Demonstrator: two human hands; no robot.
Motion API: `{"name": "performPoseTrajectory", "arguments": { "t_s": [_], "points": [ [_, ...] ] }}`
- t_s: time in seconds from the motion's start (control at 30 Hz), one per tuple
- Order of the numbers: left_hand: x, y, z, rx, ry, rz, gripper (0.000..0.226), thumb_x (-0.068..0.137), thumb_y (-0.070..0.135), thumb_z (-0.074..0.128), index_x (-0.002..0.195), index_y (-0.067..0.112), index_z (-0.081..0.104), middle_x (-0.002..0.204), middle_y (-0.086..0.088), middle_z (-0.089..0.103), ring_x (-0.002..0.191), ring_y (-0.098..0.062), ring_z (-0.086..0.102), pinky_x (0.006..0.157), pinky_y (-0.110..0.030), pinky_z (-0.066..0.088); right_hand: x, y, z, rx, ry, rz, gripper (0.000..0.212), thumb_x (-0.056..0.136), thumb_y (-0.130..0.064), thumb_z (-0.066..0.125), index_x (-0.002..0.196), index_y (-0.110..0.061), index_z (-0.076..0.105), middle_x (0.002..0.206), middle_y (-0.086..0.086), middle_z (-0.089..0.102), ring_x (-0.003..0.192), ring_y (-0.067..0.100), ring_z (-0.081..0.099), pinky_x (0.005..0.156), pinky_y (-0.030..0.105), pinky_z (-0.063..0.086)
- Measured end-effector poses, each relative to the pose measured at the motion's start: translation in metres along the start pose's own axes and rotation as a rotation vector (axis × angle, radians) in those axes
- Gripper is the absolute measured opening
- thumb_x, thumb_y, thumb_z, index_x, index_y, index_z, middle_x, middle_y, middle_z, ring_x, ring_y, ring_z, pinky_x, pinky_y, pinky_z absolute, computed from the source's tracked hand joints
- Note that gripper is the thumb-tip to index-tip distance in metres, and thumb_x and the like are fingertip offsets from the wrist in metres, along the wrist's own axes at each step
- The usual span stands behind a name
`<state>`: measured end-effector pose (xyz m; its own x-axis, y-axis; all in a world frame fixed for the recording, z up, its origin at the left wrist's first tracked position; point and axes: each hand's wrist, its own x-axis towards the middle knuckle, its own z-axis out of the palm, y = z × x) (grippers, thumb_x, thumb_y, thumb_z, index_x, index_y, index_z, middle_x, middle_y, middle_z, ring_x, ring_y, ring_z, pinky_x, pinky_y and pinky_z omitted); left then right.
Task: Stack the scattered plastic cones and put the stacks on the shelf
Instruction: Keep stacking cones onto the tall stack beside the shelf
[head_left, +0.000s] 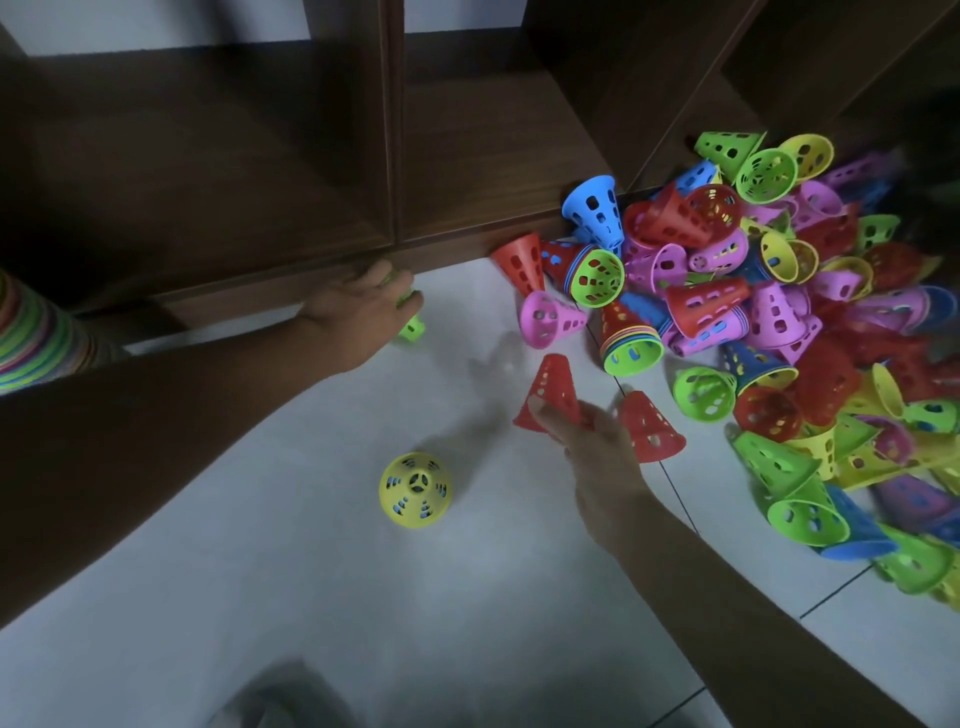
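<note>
A big heap of perforated plastic cones (769, 291) in red, pink, green, yellow and blue lies on the white floor at the right. My right hand (597, 441) pinches the rim of a red cone (550, 389), lifted off the floor beside another red cone (649, 426). My left hand (358, 306) grips a green cone (410, 325) low against the front of the dark wooden shelf (260, 171). A yellow cone stack (414, 489) stands upright on the floor between my arms. A tall multicoloured stack (36, 338) shows at the left edge.
The shelf's dark compartments (493, 130) fill the upper half, split by upright dividers. White floor tiles (415, 597) spread below. Cones crowd the shelf's base at the right. A grey shape (270, 701) shows at the bottom edge.
</note>
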<state>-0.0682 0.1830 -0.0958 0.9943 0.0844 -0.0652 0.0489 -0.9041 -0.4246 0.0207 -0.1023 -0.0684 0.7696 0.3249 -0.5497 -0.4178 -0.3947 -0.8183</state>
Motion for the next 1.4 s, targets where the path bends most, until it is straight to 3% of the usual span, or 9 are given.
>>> {"name": "performPoseTrajectory", "arguments": {
  "t_s": [0.1, 0.27, 0.37, 0.47, 0.6, 0.77, 0.93, 1.13, 1.4],
  "points": [
    [-0.013, 0.005, 0.009, 0.069, -0.038, 0.058, 0.03, 0.07, 0.008, 0.052, 0.093, 0.017, 0.069, 0.097, -0.005, 0.062, 0.097, -0.032, 0.06, 0.063, -0.031, 0.049, -0.03, -0.001, 0.005, 0.268, -0.138, 0.148, 0.022, 0.085, -0.012, 0.074, 0.107, -0.009, 0.071, 0.09, -0.004, 0.073, 0.097, 0.01, 0.062, 0.097, 0.026, 0.04],
    [-0.038, 0.005, 0.01, -0.004, -0.039, -0.037, 0.025, 0.07, 0.006, 0.065, 0.094, 0.013, 0.065, 0.095, -0.01, 0.057, 0.096, -0.038, 0.057, 0.058, -0.036, 0.049, -0.069, -0.008, 0.021, 0.262, -0.221, -0.007, 0.021, 0.079, -0.009, 0.077, 0.099, -0.007, 0.071, 0.091, 0.004, 0.075, 0.091, 0.014, 0.069, 0.095, 0.03, 0.047],
    [-0.054, 0.007, 0.003, -0.301, -0.026, -0.183, 0.036, 0.077, 0.017, 0.075, 0.109, 0.008, 0.063, 0.107, -0.016, 0.058, 0.099, -0.042, 0.057, 0.067, -0.043, 0.054, -0.084, -0.006, 0.034, 0.113, -0.226, -0.159, 0.046, 0.067, -0.02, 0.083, 0.107, -0.007, 0.066, 0.102, 0.014, 0.072, 0.098, 0.022, 0.069, 0.084, 0.026, 0.055],
    [-0.071, 0.018, -0.004, -0.728, -0.038, -0.43, 0.053, 0.085, 0.04, 0.075, 0.126, 0.011, 0.057, 0.121, -0.016, 0.054, 0.106, -0.04, 0.058, 0.081, -0.046, 0.055, -0.095, 0.002, 0.044, -0.1, -0.258, -0.296, 0.058, 0.062, -0.032, 0.089, 0.113, -0.022, 0.063, 0.108, -0.002, 0.072, 0.106, 0.012, 0.067, 0.089, 0.027, 0.055],
    [-0.092, 0.034, -0.021, -1.224, 0.048, -0.716, 0.048, 0.08, 0.053, 0.077, 0.109, 0.017, 0.063, 0.103, -0.006, 0.065, 0.096, -0.028, 0.063, 0.084, -0.041, 0.052, -0.1, 0.016, 0.057, -0.496, -0.244, -0.432, 0.064, 0.068, -0.043, 0.089, 0.122, -0.04, 0.054, 0.118, -0.026, 0.056, 0.112, -0.004, 0.053, 0.086, 0.003, 0.044],
    [-0.114, 0.053, -0.065, -1.731, 0.23, -0.829, 0.043, 0.078, 0.05, 0.076, 0.111, 0.025, 0.068, 0.107, 0.009, 0.074, 0.106, -0.015, 0.068, 0.094, -0.046, 0.057, -0.084, 0.052, 0.072, -0.712, -0.167, -0.548, 0.069, 0.072, -0.047, 0.085, 0.13, -0.036, 0.05, 0.131, -0.013, 0.049, 0.126, 0.008, 0.045, 0.101, 0.027, 0.051],
    [-0.127, 0.064, -0.096, -1.757, 0.244, -0.701, 0.04, 0.079, 0.039, 0.078, 0.116, 0.027, 0.067, 0.114, 0.014, 0.071, 0.107, -0.011, 0.067, 0.095, -0.035, 0.055, -0.074, 0.07, 0.065, -0.748, -0.174, -0.613, 0.07, 0.078, -0.036, 0.083, 0.139, -0.027, 0.049, 0.14, -0.008, 0.05, 0.143, 0.008, 0.03, 0.111, 0.028, 0.042],
    [-0.134, 0.077, -0.101, -1.637, 0.173, -0.557, 0.047, 0.075, 0.045, 0.078, 0.118, 0.031, 0.065, 0.116, 0.017, 0.069, 0.111, -0.006, 0.064, 0.097, -0.034, 0.051, -0.071, 0.057, 0.02, -0.851, -0.211, -0.665, 0.064, 0.086, -0.029, 0.076, 0.143, -0.024, 0.048, 0.142, -0.008, 0.048, 0.138, 0.006, 0.031, 0.112, 0.018, 0.024],
    [-0.136, 0.108, -0.072, -1.301, 0.058, -0.393, 0.062, 0.07, 0.064, 0.074, 0.121, 0.03, 0.063, 0.11, 0.022, 0.056, 0.105, -0.005, 0.051, 0.085, -0.017, 0.041, 0.001, 0.029, -0.041, -0.764, 0.261, -0.699, 0.026, 0.092, -0.022, 0.071, 0.115, -0.015, 0.065, 0.105, 0.002, 0.063, 0.1, 0.021, 0.052, 0.091, 0.033, 0.043]
  ]
}}
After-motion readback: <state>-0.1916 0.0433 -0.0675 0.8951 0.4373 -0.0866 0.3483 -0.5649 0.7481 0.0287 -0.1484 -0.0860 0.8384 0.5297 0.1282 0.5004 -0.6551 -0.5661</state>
